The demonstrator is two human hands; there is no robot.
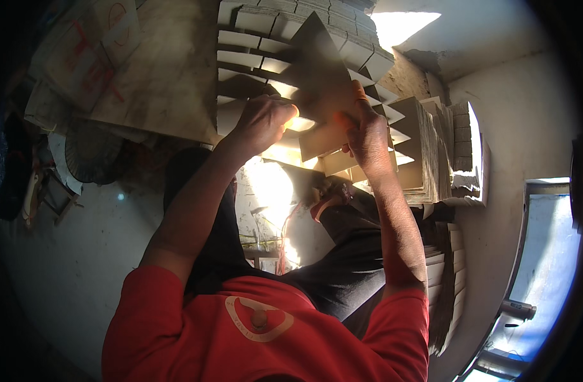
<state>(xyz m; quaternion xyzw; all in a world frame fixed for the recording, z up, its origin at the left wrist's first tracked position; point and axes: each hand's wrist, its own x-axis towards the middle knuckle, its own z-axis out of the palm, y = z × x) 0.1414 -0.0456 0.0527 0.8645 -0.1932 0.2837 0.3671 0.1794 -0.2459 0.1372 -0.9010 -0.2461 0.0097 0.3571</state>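
My right hand (368, 130) grips the lower right edge of a flat brown cardboard sheet (323, 83), thumb on its face. The sheet stands tilted, with a pointed corner up, in front of a stack of slotted cardboard dividers (240, 58). My left hand (266, 124) is closed, its thumb against curled fingers, left of the sheet and close before the dividers. Strong sunlight falls on its fingertips, and what they hold, if anything, cannot be made out. Cardboard strips with pointed ends (393, 114) jut out behind my right hand.
A brown board (170, 70) lies at the upper left, beside pale boards with red marks (81, 63). Stacked cardboard sheets (425, 149) stand to the right by a wall (508, 121). More cardboard pieces (454, 267) are piled beside my right arm. A window (546, 242) is at the far right.
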